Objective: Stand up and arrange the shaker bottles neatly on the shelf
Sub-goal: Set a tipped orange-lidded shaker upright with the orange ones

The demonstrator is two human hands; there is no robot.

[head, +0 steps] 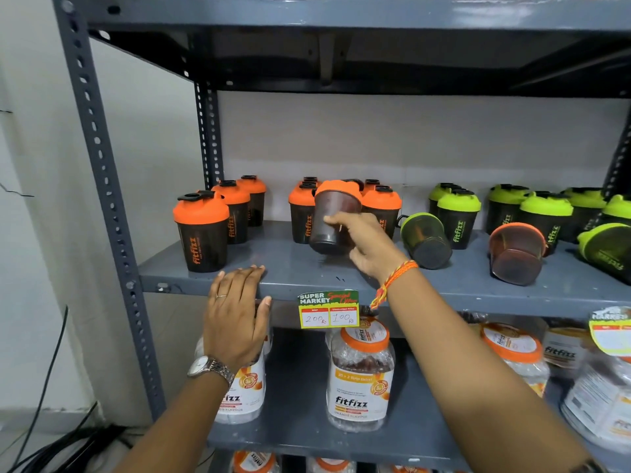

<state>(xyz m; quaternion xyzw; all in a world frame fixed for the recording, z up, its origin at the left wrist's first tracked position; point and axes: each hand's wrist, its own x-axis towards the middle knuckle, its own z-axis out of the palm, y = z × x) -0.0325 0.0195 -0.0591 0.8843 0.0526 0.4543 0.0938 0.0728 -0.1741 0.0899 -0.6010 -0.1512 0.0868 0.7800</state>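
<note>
My right hand grips a dark shaker bottle with an orange lid, held tilted just above the grey shelf. My left hand rests flat on the shelf's front edge, holding nothing. Three orange-lidded shakers stand upright in a row at the left, and several more stand behind the held one. A green-lidded shaker lies on its side in the middle. An orange-lidded one lies tipped further right, and a green one lies at the right edge. Several green-lidded shakers stand upright at the back right.
A price tag hangs from the shelf's front edge between my hands. Clear jars with orange lids fill the shelf below. The grey slotted upright post stands at the left. Black cables lie on the floor.
</note>
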